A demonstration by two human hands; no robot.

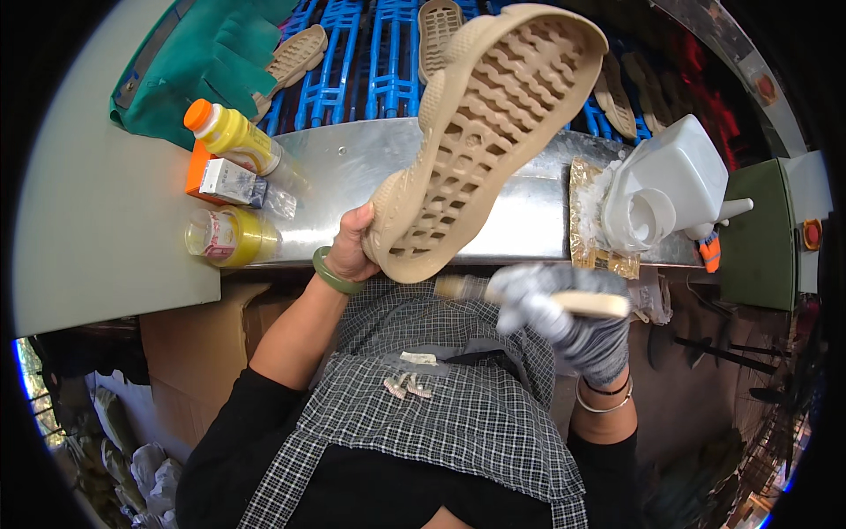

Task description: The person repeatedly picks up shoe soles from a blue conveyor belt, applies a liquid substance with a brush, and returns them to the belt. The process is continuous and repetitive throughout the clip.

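Note:
Bare and with a green bangle at the wrist, my left hand (355, 248) grips one end of a beige shoe sole (486, 132). The sole is tilted up above the metal ledge, its side with ribs and a grid of cavities towards me. My right hand (562, 307), in a grey and white knit glove, holds a brush by its pale handle (591, 304). The brush's bristles (451, 287) point left, just below the sole's lower end, and look blurred; whether they touch the sole I cannot tell.
Behind the metal ledge (317, 152), a blue plastic slatted conveyor (337, 66) carries more soles (439, 33). A yellow bottle (241, 139), small boxes (228, 182) and tape rolls (244, 235) stand left. At right are a white plastic container (687, 172) and a green box (757, 235).

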